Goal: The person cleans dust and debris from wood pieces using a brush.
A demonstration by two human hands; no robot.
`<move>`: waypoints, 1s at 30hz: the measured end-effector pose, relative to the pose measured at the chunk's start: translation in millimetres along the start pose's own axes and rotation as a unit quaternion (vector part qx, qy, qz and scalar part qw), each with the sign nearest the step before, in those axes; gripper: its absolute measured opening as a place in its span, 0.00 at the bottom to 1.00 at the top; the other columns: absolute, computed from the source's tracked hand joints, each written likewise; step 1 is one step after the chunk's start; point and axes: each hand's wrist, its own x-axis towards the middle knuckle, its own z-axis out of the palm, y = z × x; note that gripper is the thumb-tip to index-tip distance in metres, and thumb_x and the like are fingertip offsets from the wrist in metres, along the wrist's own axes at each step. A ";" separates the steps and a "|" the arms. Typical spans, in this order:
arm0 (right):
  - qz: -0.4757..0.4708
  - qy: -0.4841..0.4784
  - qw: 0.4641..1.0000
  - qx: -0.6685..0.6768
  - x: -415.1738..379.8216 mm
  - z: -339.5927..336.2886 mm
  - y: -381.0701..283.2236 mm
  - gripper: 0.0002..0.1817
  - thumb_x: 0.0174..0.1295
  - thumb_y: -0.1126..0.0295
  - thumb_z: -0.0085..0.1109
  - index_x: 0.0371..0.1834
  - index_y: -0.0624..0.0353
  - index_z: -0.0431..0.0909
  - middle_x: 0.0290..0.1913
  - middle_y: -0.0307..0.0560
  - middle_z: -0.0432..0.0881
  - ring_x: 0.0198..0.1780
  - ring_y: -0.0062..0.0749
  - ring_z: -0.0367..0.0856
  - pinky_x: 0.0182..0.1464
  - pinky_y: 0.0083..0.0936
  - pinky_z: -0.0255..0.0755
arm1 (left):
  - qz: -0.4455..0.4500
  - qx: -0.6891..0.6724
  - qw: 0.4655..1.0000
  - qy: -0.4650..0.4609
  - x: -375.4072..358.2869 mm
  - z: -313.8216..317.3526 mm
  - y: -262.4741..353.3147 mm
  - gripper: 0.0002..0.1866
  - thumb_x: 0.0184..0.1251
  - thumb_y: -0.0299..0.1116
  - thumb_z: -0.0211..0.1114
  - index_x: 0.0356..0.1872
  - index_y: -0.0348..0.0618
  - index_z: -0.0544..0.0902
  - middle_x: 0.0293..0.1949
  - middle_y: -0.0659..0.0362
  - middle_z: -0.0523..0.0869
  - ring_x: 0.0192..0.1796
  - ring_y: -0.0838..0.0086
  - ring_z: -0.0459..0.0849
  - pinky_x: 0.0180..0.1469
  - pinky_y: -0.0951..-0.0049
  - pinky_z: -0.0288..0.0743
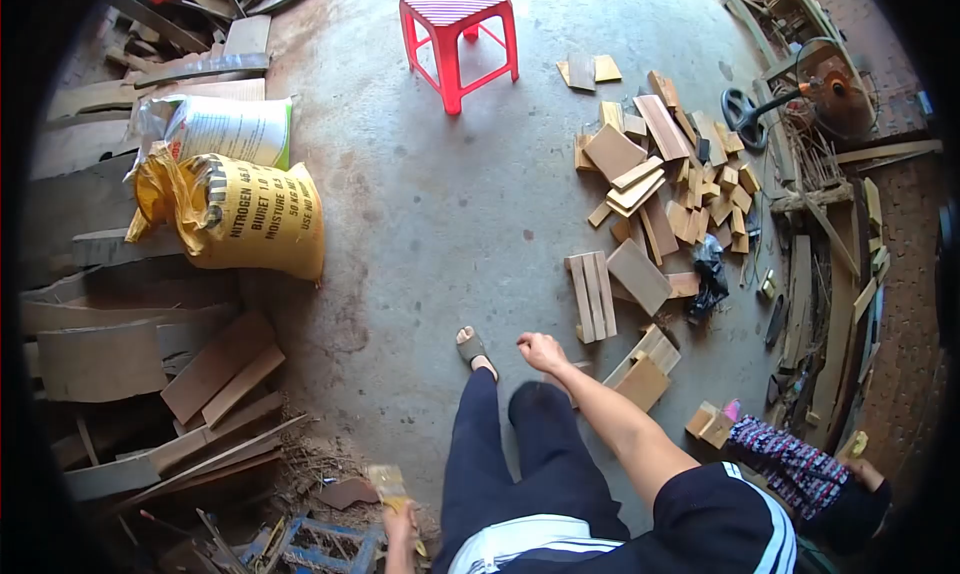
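My left hand [400,522], low in the view, is closed around the handle of a wide, flat paintbrush [386,482] with pale bristles pointing forward. Ahead of my knees, my right hand [543,352] hangs in the air with its fingers curled in. Nothing shows in it. To its right on the floor lie slatted wooden pieces [592,296], a flat brown board [640,276] and more light wood pieces [642,376]. Wood scraps and shavings [320,459] lie beside the brush.
A red stool [455,34] stands ahead. Wood offcuts [690,174] are heaped at right, near a fan [838,89]. A yellow sack [260,214] and stacked boards [105,359] line the left. At lower right is another person [800,474] in patterned clothing.
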 end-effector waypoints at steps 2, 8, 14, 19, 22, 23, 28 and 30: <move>0.015 0.017 1.000 0.011 25.7 -24.1 6.3 0.15 0.61 0.61 0.55 0.48 0.46 0.87 0.47 0.52 0.87 0.52 0.51 0.84 0.58 0.43 0.77 | 0.030 0.022 0.999 0.006 3.7 8.2 43.9 0.08 0.72 0.33 0.63 0.38 0.38 0.82 0.16 0.67 0.71 0.15 0.81 0.67 0.18 0.79 0.61; 0.102 0.151 0.971 0.154 110.3 -100.6 50.1 0.18 0.59 0.56 0.61 0.50 0.49 0.85 0.46 0.54 0.88 0.51 0.49 0.85 0.55 0.40 0.77 | 0.059 0.013 0.998 -0.035 -20.8 77.8 247.5 0.11 0.75 0.35 0.61 0.43 0.37 0.83 0.17 0.68 0.72 0.17 0.84 0.67 0.20 0.81 0.60; 0.260 0.157 0.930 0.206 203.0 -180.1 122.1 0.42 0.57 0.46 0.68 0.72 0.53 0.66 0.61 0.57 0.80 0.63 0.45 0.78 0.65 0.38 0.70 | 0.056 0.133 0.990 0.007 -20.1 173.6 331.9 0.11 0.74 0.37 0.62 0.40 0.38 0.85 0.17 0.68 0.73 0.16 0.84 0.67 0.19 0.80 0.57; 0.338 0.157 0.898 0.234 296.9 -218.8 222.9 0.46 0.56 0.46 0.70 0.74 0.57 0.62 0.66 0.63 0.74 0.67 0.49 0.73 0.68 0.39 0.68 | -0.084 0.141 0.986 0.001 -15.1 274.6 344.1 0.10 0.73 0.36 0.63 0.43 0.38 0.84 0.17 0.67 0.74 0.17 0.83 0.69 0.19 0.80 0.61; 0.341 0.167 0.901 0.210 346.5 -239.2 274.7 0.44 0.56 0.50 0.69 0.73 0.57 0.63 0.64 0.65 0.74 0.66 0.54 0.73 0.67 0.42 0.67 | -0.130 0.196 0.970 -0.067 -17.7 369.2 397.7 0.10 0.72 0.34 0.66 0.31 0.40 0.83 0.17 0.67 0.76 0.17 0.85 0.69 0.20 0.81 0.59; 0.339 0.156 0.910 0.178 363.7 -249.1 288.0 0.43 0.56 0.52 0.69 0.72 0.58 0.63 0.64 0.66 0.73 0.66 0.58 0.72 0.67 0.44 0.67 | -0.141 0.204 0.967 -0.065 -14.9 397.4 417.3 0.10 0.72 0.34 0.66 0.31 0.40 0.83 0.17 0.67 0.76 0.17 0.85 0.69 0.20 0.81 0.59; 0.195 0.219 0.955 -0.043 458.4 -319.7 291.3 0.39 0.55 0.64 0.65 0.72 0.56 0.64 0.67 0.59 0.68 0.70 0.56 0.65 0.69 0.43 0.63 | -0.048 0.292 0.944 -0.148 -8.3 509.1 529.6 0.14 0.75 0.37 0.62 0.29 0.40 0.81 0.19 0.65 0.78 0.19 0.85 0.72 0.21 0.81 0.61; 0.090 0.259 0.944 -0.182 502.0 -352.6 283.2 0.36 0.58 0.69 0.60 0.74 0.54 0.63 0.70 0.55 0.66 0.73 0.52 0.61 0.73 0.45 0.58 | -0.027 0.263 0.957 -0.120 -10.7 542.7 566.1 0.20 0.76 0.39 0.61 0.20 0.46 0.73 0.15 0.66 0.74 0.15 0.83 0.68 0.17 0.80 0.57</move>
